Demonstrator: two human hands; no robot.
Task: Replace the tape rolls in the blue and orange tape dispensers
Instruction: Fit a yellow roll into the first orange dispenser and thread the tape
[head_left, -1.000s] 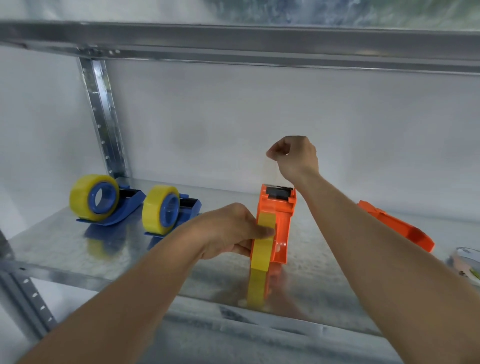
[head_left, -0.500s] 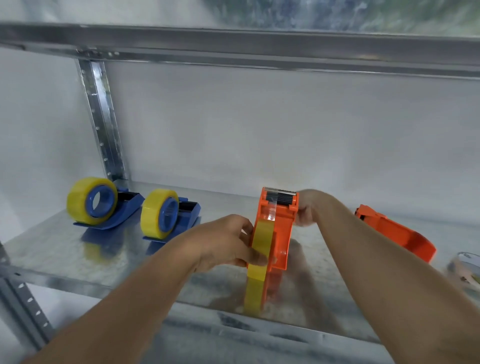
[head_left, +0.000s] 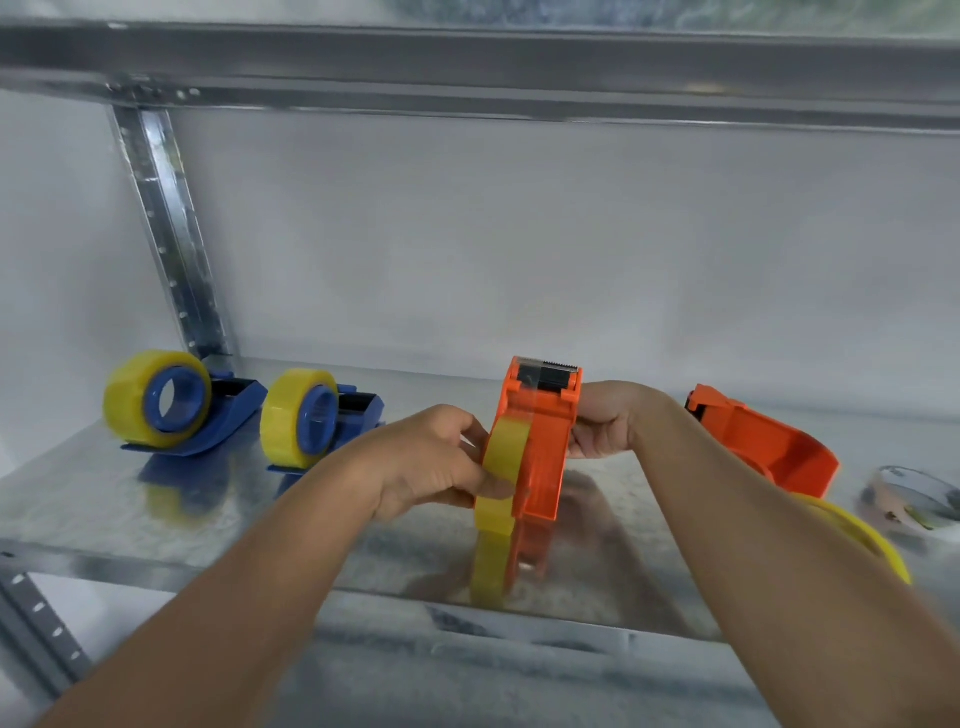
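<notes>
left hand pinches yellow roll at orange dispenser's near side | right hand grips dispenser's far side, under cutter | dispenser upright mid-shelf | two blue dispensers loaded with yellow rolls, left | second orange dispenser right, no roll in it

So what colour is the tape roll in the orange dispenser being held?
Yellow: the tape roll in the held orange dispenser shows clearly in the head view.

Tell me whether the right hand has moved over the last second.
Yes. The right hand has come down from above the standing orange dispenser and now grips its right side, just below the cutter blade.
</notes>
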